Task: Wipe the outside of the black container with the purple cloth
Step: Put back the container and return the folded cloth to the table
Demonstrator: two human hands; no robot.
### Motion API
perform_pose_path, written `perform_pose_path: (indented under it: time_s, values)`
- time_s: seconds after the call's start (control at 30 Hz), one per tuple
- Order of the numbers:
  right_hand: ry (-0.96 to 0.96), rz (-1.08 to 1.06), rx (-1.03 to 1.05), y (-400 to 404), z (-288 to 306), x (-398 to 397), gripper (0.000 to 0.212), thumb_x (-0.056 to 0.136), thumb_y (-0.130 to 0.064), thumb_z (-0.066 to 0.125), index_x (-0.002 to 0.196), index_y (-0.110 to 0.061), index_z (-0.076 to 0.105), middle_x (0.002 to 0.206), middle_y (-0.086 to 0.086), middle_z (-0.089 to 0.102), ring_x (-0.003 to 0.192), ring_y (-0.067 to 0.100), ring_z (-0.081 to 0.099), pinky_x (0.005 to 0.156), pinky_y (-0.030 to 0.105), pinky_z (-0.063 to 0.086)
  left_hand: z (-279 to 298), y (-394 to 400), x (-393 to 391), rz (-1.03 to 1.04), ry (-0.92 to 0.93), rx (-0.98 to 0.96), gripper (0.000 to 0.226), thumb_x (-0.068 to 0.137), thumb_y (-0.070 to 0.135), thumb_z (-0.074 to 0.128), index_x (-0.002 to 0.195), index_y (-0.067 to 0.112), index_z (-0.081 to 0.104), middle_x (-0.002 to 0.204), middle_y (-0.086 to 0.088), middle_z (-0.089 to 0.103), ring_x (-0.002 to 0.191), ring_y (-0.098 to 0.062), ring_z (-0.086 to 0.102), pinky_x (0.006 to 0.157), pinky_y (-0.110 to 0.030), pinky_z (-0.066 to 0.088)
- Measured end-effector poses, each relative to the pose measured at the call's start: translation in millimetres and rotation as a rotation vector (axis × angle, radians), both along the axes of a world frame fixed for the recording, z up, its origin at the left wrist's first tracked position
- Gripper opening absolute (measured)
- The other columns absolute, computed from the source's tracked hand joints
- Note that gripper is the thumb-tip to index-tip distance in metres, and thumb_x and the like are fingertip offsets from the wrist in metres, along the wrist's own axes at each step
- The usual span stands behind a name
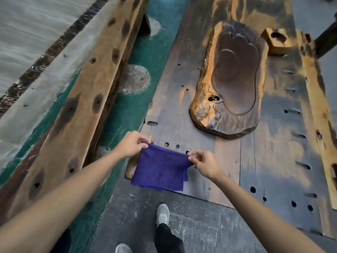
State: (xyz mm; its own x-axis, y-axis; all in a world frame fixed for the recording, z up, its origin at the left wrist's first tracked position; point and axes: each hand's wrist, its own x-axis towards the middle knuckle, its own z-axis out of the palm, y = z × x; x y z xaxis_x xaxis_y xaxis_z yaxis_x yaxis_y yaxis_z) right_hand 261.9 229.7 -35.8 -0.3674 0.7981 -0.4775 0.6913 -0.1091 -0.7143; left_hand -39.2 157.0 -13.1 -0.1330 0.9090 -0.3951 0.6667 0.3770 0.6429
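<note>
The purple cloth (161,168) hangs folded over the near corner of a dark wooden table (264,161). My left hand (134,144) pinches its upper left corner. My right hand (205,164) pinches its upper right corner, and the top edge is stretched between the two hands. No black container is in view. The darkest object here is a carved wooden tray (235,84) with a dark hollow, lying farther back on the table, well beyond both hands.
A long wooden bench (82,99) runs along the left, with a green floor strip (135,110) between it and the table. A small wooden block (277,41) sits at the table's far right. My feet (162,214) stand on grey tiles below.
</note>
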Motion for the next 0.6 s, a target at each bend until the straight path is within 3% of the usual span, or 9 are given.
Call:
perform_pose_path:
  time_s: [0.1, 0.23, 0.33, 0.5, 0.6]
  values:
    - [-0.051, -0.021, 0.035, 30, -24, -10, 0.006, 0.092, -0.007, 0.073, 0.097, -0.006, 0.075, 0.080, 0.008, 0.072, 0.072, 0.017, 0.065, 0.075, 0.025, 0.054, -28, 29, -1, 0.026, 0.044, -0.026, 0.014, 0.081, 0.009, 0.075, 0.093, 0.012, 0.080, 0.093, -0.006, 0.080, 0.089, -0.018, 0.075, 0.084, -0.026, 0.054]
    - [-0.119, -0.043, 0.055, 47, -51, -18, 0.006, 0.091, -0.017, 0.075, 0.094, -0.012, 0.073, 0.080, -0.002, 0.071, 0.075, 0.011, 0.066, 0.080, 0.024, 0.053, -57, 46, 1, 0.103, 0.115, -0.068, 0.013, 0.082, 0.013, 0.074, 0.092, 0.020, 0.079, 0.089, 0.000, 0.077, 0.084, -0.016, 0.070, 0.081, -0.024, 0.050]
    - [-0.177, -0.081, 0.096, 51, -64, -19, 0.010, 0.094, -0.024, 0.071, 0.095, -0.015, 0.072, 0.084, -0.003, 0.073, 0.082, 0.015, 0.069, 0.082, 0.028, 0.055, -70, 47, 2, 0.154, 0.184, -0.042, 0.013, 0.084, 0.016, 0.071, 0.094, 0.023, 0.076, 0.095, 0.002, 0.074, 0.091, -0.021, 0.068, 0.085, -0.035, 0.054]
    - [-0.217, -0.131, 0.150, 46, -56, -14, 0.016, 0.099, -0.026, 0.062, 0.100, -0.013, 0.071, 0.091, 0.001, 0.074, 0.091, 0.024, 0.070, 0.080, 0.030, 0.052, -65, 29, 3, 0.129, 0.328, 0.038, 0.020, 0.091, 0.023, 0.059, 0.109, 0.025, 0.067, 0.113, -0.001, 0.060, 0.109, -0.025, 0.055, 0.085, -0.044, 0.053]
    - [-0.213, -0.065, 0.195, 39, -36, -7, 0.021, 0.101, -0.025, 0.058, 0.109, -0.010, 0.070, 0.108, 0.011, 0.074, 0.101, 0.031, 0.069, 0.090, 0.039, 0.054, -45, 12, 2, 0.045, 0.439, 0.099, 0.039, 0.091, 0.028, 0.056, 0.130, 0.029, 0.056, 0.132, 0.002, 0.053, 0.120, -0.028, 0.049, 0.081, -0.045, 0.053]
